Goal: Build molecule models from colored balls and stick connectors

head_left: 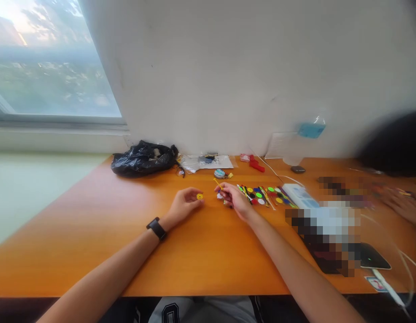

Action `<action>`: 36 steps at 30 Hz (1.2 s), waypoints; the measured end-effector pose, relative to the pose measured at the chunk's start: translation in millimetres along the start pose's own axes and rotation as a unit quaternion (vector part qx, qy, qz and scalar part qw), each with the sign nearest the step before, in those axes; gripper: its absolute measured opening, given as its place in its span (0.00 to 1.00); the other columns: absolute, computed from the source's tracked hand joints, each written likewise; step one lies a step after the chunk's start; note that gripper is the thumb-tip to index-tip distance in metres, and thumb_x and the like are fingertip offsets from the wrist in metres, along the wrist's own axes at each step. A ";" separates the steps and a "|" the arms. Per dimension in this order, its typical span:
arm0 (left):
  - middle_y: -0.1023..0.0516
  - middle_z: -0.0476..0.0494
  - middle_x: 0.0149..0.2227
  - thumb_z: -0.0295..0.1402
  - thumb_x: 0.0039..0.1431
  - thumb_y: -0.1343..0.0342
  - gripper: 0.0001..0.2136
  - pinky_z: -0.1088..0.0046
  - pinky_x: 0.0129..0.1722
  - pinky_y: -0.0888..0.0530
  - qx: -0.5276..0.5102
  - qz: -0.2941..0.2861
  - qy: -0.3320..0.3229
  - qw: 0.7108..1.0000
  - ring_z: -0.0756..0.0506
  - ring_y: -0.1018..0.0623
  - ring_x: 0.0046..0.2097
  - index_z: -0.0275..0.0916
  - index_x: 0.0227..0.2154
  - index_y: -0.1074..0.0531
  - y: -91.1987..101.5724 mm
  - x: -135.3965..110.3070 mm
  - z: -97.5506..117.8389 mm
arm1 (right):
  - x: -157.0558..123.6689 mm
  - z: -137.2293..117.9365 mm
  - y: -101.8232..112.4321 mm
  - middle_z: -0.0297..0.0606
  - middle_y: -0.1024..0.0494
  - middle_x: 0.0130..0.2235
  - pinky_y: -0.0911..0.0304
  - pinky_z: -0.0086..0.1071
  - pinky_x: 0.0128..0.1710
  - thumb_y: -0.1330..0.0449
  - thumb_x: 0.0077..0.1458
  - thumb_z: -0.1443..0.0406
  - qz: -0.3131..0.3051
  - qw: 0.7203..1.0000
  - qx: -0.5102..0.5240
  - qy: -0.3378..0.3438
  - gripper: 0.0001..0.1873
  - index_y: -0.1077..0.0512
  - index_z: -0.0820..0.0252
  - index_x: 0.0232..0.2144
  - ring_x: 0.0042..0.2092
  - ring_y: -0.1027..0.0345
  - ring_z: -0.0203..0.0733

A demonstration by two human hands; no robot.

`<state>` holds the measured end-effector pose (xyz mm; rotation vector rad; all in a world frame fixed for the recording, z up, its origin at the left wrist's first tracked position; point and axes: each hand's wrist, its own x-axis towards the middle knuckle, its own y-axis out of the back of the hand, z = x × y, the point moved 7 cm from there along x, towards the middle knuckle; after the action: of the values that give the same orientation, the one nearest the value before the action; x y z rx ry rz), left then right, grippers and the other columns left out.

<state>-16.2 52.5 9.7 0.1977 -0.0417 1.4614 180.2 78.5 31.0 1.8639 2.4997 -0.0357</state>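
Note:
My left hand (184,205) rests on the orange table (93,233), its fingers pinched on a small yellow wheel (199,196). A black watch (156,228) sits on that wrist. My right hand (234,200) is closed around a thin yellow stick (217,182) that points up and to the left. A few small pieces lie under its fingers, too small to name. Just right of it lies a spread of small coloured discs and sticks (263,196).
A crumpled black plastic bag (143,158) lies at the back by the wall, with clear packets (208,161) and a red part (256,164) beside it. Another person's hand (401,204) is at the far right. A phone (372,257) with a cable lies near the front right edge.

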 end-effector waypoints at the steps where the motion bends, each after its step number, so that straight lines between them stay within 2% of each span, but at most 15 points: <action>1: 0.19 0.44 0.36 0.41 0.50 0.27 0.20 0.74 0.36 0.25 -0.002 -0.003 0.001 1.000 0.48 0.22 0.35 0.35 0.42 0.21 -1.0 0.2 0.1 | 1.2 0.5 0.3 0.29 0.39 0.26 0.58 0.28 0.22 0.44 0.54 0.55 -0.003 1.000 -0.011 0.006 0.14 0.25 0.57 0.35 0.25 0.47 0.34; 5: 0.18 0.43 0.37 0.40 0.50 0.28 0.19 0.74 0.38 0.24 0.005 -0.006 -0.010 1.000 0.48 0.21 0.36 0.35 0.43 0.20 -2.6 -0.1 3.6 | 6.1 1.6 6.5 0.34 0.29 0.33 0.43 0.30 0.28 0.46 0.57 0.57 0.038 0.988 -0.136 0.067 0.16 0.24 0.57 0.42 0.31 0.37 0.39; 9: 0.18 0.43 0.37 0.42 0.52 0.29 0.20 0.74 0.36 0.25 0.009 -0.017 -0.015 1.000 0.48 0.22 0.35 0.35 0.44 0.20 -3.0 -1.1 5.8 | 1.4 -3.8 -3.4 0.35 0.25 0.38 0.34 0.35 0.42 0.44 0.61 0.58 0.030 0.970 -0.189 0.149 0.16 0.29 0.55 0.50 0.40 0.29 0.42; 12: 0.18 0.42 0.38 0.44 0.52 0.29 0.21 0.74 0.37 0.25 -0.005 -0.021 -0.016 1.000 0.48 0.22 0.35 0.34 0.44 0.21 -3.9 -1.8 6.6 | -6.1 -10.6 -13.6 0.37 0.24 0.39 0.33 0.37 0.47 0.42 0.63 0.58 0.008 0.968 -0.176 0.181 0.11 0.32 0.55 0.45 0.44 0.27 0.43; 15: 0.18 0.41 0.39 0.44 0.51 0.28 0.22 0.73 0.37 0.25 -0.028 -0.023 -0.012 0.999 0.48 0.21 0.35 0.34 0.44 0.21 -5.3 -2.5 6.5 | -11.1 -15.9 -19.7 0.37 0.25 0.39 0.32 0.37 0.46 0.43 0.64 0.58 -0.002 0.964 -0.184 0.192 0.08 0.32 0.55 0.41 0.42 0.27 0.43; 21: 0.18 0.41 0.38 0.43 0.51 0.27 0.22 0.73 0.36 0.25 -0.043 -0.021 -0.007 0.999 0.47 0.21 0.35 0.33 0.42 0.22 -6.2 -4.6 8.5 | -10.9 -15.2 -19.6 0.37 0.24 0.38 0.32 0.36 0.45 0.41 0.61 0.59 0.013 0.966 -0.174 0.191 0.07 0.30 0.56 0.37 0.43 0.27 0.44; 26: 0.19 0.43 0.33 0.44 0.52 0.27 0.23 0.74 0.33 0.26 -0.041 -0.029 0.005 0.999 0.47 0.21 0.33 0.33 0.44 0.23 -7.8 -7.6 11.1 | -11.5 -10.1 -29.1 0.38 0.22 0.40 0.32 0.37 0.47 0.44 0.63 0.62 -0.030 0.965 -0.174 0.193 0.06 0.28 0.56 0.38 0.44 0.27 0.43; 31: 0.17 0.37 0.44 0.43 0.53 0.27 0.21 0.69 0.41 0.21 -0.029 -0.029 -0.025 0.999 0.42 0.17 0.41 0.33 0.43 0.22 -10.7 -10.0 19.2 | -16.9 -10.3 -35.9 0.38 0.23 0.42 0.31 0.36 0.47 0.42 0.64 0.61 -0.038 0.964 -0.171 0.202 0.05 0.30 0.55 0.41 0.45 0.26 0.43; 36: 0.17 0.37 0.45 0.43 0.57 0.30 0.19 0.67 0.45 0.21 0.024 -0.034 -0.073 0.996 0.41 0.18 0.45 0.34 0.45 0.21 -12.9 -10.4 19.9 | -20.4 -10.5 -39.1 0.38 0.23 0.42 0.31 0.37 0.46 0.42 0.64 0.63 -0.046 0.956 -0.204 0.207 0.04 0.31 0.55 0.41 0.45 0.26 0.44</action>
<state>-2.7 37.9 26.3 0.3422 -0.1188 1.3794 148.5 48.1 42.3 1.7157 2.5621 0.8846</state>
